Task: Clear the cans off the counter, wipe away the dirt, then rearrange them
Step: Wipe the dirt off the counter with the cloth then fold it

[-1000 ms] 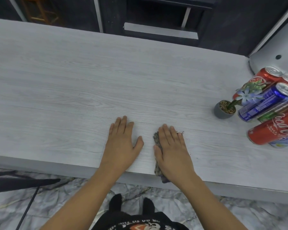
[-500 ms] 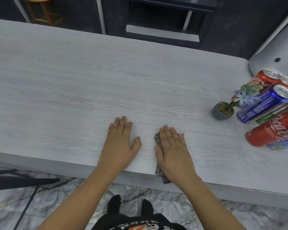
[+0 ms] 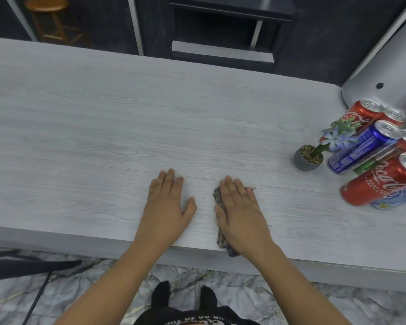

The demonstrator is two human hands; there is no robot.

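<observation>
Pot [image 3: 305, 162] holds pebbles and a flower (cans [image 3: 361, 146] just beside).

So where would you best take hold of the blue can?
Probably round the middle of the blue can, coming from above with fingers wrapping its sides: it stands upright among other cans, plant pot close at its left, so only the top is free.

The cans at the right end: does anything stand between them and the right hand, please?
Nothing visible lies between the right hand, flat on the cloth, and the nearest red can, only bare counter. The small potted plant fronts the farther cans.
</observation>
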